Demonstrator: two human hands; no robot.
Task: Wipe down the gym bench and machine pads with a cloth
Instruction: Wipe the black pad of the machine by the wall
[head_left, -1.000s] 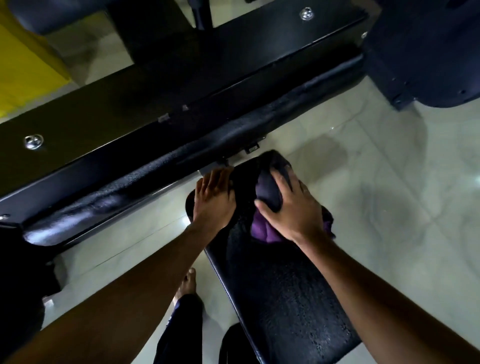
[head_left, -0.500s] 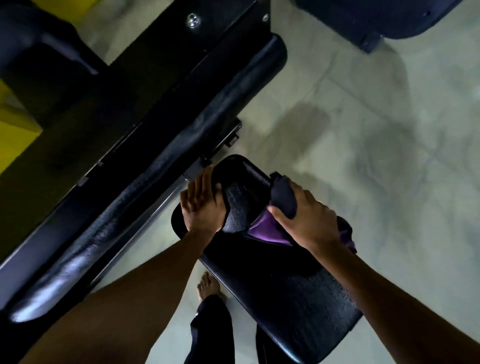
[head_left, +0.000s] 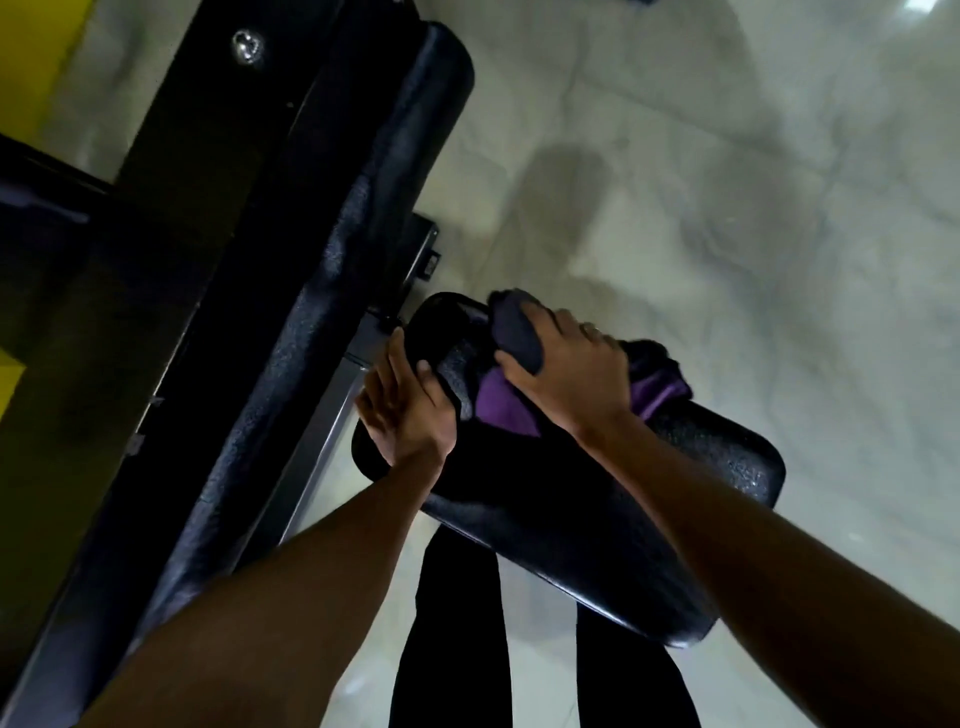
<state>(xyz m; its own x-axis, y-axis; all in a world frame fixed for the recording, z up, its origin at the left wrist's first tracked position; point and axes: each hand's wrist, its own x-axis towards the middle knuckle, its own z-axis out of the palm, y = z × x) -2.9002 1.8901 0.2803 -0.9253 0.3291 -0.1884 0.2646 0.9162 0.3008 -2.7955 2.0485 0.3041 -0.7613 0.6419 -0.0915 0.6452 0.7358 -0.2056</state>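
The cloth (head_left: 500, 406) is gripped by the right hand (head_left: 567, 375) at the far end of the bench (head_left: 685, 467), whose left edge is held by the left hand (head_left: 406, 413), and bare surface is left nearer.

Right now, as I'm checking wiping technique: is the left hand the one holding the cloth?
No, the right hand grips the purple cloth on the pad, while the left hand holds the pad's edge.

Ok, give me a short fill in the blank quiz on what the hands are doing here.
1. The right hand grips a ____ cloth.
2. The black seat pad is touched by ____ hands.
3. The left hand grips the pad's edge and holds no ____.
Missing words: purple; two; cloth.
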